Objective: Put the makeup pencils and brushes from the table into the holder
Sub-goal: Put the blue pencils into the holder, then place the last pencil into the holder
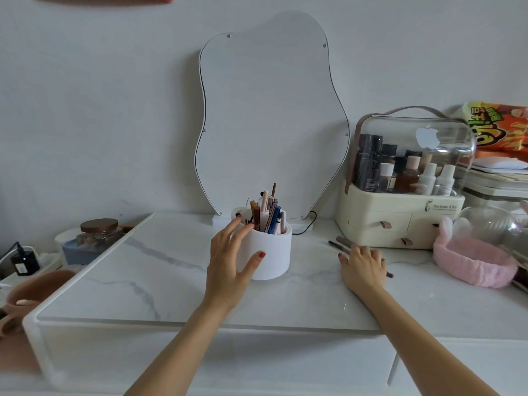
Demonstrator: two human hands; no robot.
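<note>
On the table (171,281), spread left hand (231,261) cups the holder (274,252); right hand (363,267) covers pencils (338,244).

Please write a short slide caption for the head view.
Left hand steadies the white holder; right hand covers pencils on the marble table.

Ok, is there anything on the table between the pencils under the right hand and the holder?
Nothing visible. The right hand lies on the loose pencils, and only bare marble table separates them from the white holder. The left hand cups the holder's left side, away from that path.
</note>
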